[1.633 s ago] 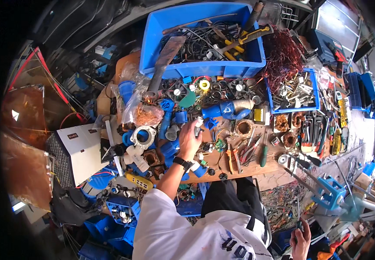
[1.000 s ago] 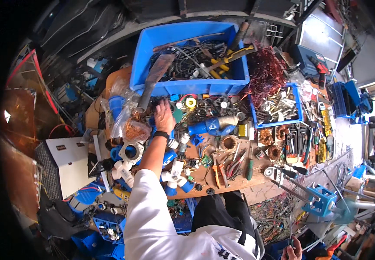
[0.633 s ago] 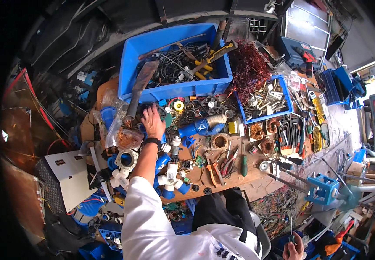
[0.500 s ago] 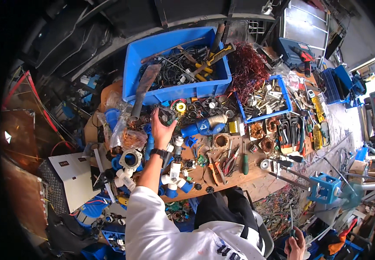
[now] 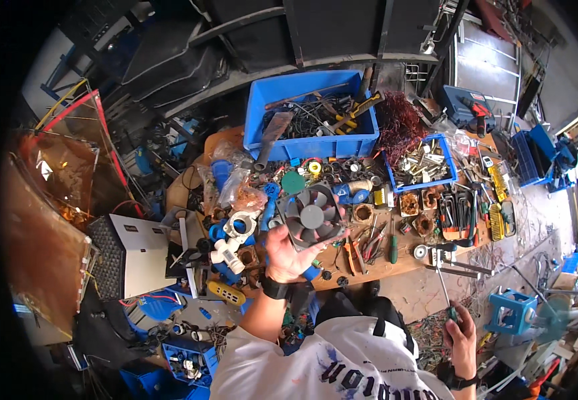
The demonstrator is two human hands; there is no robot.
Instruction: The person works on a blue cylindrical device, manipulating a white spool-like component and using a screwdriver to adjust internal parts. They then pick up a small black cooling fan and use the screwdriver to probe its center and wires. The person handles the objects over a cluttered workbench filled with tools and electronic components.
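Note:
My left hand [image 5: 287,257] grips a black cooling fan [image 5: 312,216] by its square frame, thumb on one side and fingers beneath. The fan is held up over the workbench [image 5: 405,260], its hub and blades facing me. At the lower right, away from the bench, my right hand [image 5: 461,332] is wrapped round the green handle of a screwdriver [image 5: 443,285], whose thin metal shaft points up and away. Beyond the fan, a round green disc [image 5: 293,182] and a blue cylindrical part [image 5: 353,193] lie among small parts. The fan hides some of the bench top.
A blue bin [image 5: 312,147] of cables stands at the back, beside a heap of reddish wire [image 5: 399,123] and a blue tray [image 5: 422,183] of metal pieces. Pliers [image 5: 372,243] and a green-handled screwdriver [image 5: 393,248] lie on the bench. White pipe fittings [image 5: 227,256] sit left.
My left hand has come up and nearer from the cluttered parts, bringing the fan with it. My right hand, with the screwdriver, has moved up. The view has shifted.

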